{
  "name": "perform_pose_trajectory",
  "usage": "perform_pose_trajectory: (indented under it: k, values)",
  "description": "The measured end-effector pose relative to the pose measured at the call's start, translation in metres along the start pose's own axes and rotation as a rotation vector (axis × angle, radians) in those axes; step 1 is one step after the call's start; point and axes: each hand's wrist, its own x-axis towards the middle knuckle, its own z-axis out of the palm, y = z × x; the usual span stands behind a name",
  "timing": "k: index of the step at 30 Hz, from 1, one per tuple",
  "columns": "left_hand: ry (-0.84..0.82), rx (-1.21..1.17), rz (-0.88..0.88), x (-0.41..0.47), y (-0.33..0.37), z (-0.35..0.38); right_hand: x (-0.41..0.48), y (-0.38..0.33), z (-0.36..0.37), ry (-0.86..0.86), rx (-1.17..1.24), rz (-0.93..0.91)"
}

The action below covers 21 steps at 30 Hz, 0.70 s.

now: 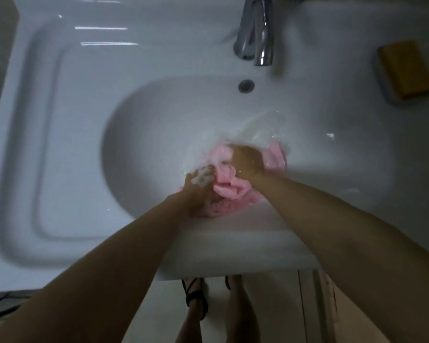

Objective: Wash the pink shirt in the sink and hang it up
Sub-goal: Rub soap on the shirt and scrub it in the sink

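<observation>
**A:** Where does it stand?

**B:** The white sink (159, 120) fills the view. The pink shirt (227, 188) lies bunched and wet in the sink's near half, against its front wall.

**A:** And the hands?

**B:** Both grip it. The left hand (201, 186), sudsy, is curled round the sink-front end of the bundle, and the right hand (248, 162) clutches the far end, where water splashes.

**A:** Anything else?

**B:** A yellow soap bar (406, 70) sits on the sink's far right ledge.

**A:** What might go wrong?

**B:** Rubbing this close to the sink's front rim could throw water over it onto the floor and feet below. Soapy fingers may also slip. The bundle may be covering the drain, which I can't see, and then the water would pool.
</observation>
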Motion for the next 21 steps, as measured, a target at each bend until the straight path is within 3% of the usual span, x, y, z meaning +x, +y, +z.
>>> perform_pose_trajectory:
  k: [2,3,5,6,8,9,11,13,15,18,21]
  values:
    - [-0.016,-0.014,-0.086,0.001,-0.005,0.008,-0.002,-0.016,-0.016,0.125,0.150,0.238]
    - [-0.077,-0.022,-0.100,-0.002,-0.005,0.005,-0.019,-0.018,-0.028,0.090,0.280,0.054]
    - [-0.150,0.063,-0.061,-0.009,-0.008,0.003,-0.069,-0.021,-0.031,-0.231,0.752,-0.290]
    - [-0.161,0.026,-0.092,-0.014,-0.003,-0.001,-0.088,-0.032,-0.033,-0.467,0.950,-0.185]
    - [-0.136,-0.059,-0.131,-0.012,0.003,-0.007,-0.095,-0.023,-0.029,-0.379,0.540,-0.346]
    - [-0.091,-0.056,-0.128,-0.009,0.005,-0.007,-0.082,-0.008,-0.020,-0.317,0.157,-0.394]
    - [-0.047,-0.222,-0.205,0.000,0.010,-0.010,-0.054,0.009,-0.030,-0.246,-0.145,-0.156]
    - [-0.084,-0.318,-0.280,0.003,0.010,-0.020,-0.017,0.002,-0.036,-0.248,-0.168,-0.126]
    - [-0.101,-0.371,-0.286,-0.001,0.007,-0.022,-0.008,-0.002,-0.049,-0.151,0.113,-0.001]
    - [0.361,-0.277,-0.188,-0.016,0.014,-0.027,-0.012,0.024,-0.083,0.248,0.645,0.230]
    - [0.626,-0.031,-0.290,-0.027,0.018,-0.042,-0.021,0.060,-0.106,0.337,0.842,0.257]
